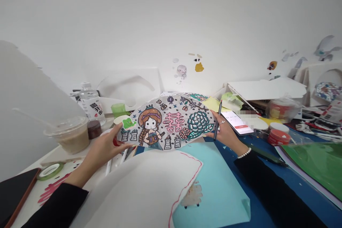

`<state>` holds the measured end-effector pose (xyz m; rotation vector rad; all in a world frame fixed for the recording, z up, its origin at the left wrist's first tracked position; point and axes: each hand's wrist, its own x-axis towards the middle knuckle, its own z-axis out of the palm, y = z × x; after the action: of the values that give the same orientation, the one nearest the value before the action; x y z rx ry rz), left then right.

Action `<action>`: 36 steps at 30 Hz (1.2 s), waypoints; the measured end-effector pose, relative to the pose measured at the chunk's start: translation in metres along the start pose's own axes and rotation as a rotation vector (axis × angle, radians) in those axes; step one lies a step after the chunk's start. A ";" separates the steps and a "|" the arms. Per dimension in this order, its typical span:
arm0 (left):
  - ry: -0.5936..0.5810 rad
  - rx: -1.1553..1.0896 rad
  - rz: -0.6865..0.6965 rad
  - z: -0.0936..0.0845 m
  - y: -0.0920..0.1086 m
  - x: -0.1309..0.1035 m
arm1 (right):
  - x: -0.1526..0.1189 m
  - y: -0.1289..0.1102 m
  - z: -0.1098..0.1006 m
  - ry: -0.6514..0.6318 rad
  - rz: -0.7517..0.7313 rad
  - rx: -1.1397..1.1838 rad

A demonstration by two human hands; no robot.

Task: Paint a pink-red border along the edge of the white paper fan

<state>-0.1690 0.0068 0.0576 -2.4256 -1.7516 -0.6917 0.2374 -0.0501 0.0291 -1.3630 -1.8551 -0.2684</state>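
A coloured paper drawing point(171, 124) is held up between my two hands, tilted toward me. It shows a figure in a brown hat, a pink double-happiness character, teal and pink flowers and small butterflies. My left hand point(104, 149) pinches its left end, near a green elephant picture point(129, 123). My right hand point(227, 135) grips the right end and also has a dark pen point(218, 120) standing upright in its fingers. Below the drawing lies a large white sheet point(139, 188) with a wavy red line along its edge, over light blue paper point(221, 192).
On the left are a lidded plastic cup point(72, 137), a water bottle point(92, 103), green tape point(50, 171) and a dark tablet-like object point(17, 192). To the right lie a phone point(237, 123), red jars point(278, 137) and green sheets point(317, 171). A white wall point(171, 17) stands behind.
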 end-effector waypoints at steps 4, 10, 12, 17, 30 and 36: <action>-0.023 0.009 -0.019 0.000 0.001 -0.001 | 0.001 0.000 -0.001 0.009 -0.015 -0.005; -0.048 0.009 -0.033 0.000 0.001 0.001 | 0.000 0.000 -0.001 0.006 0.010 -0.047; -0.050 0.020 -0.031 0.000 0.002 0.001 | 0.000 0.001 -0.001 0.003 0.013 -0.052; -0.030 0.000 -0.005 0.004 0.000 0.003 | 0.000 0.004 0.001 0.003 0.000 -0.044; -0.043 0.014 -0.034 0.007 0.000 0.002 | 0.000 0.004 0.000 -0.001 0.004 -0.050; -0.074 -0.008 -0.047 0.003 0.004 0.004 | 0.000 0.005 0.000 -0.008 0.016 -0.060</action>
<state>-0.1629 0.0097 0.0571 -2.4528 -1.8419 -0.6216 0.2414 -0.0486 0.0276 -1.4209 -1.8554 -0.3134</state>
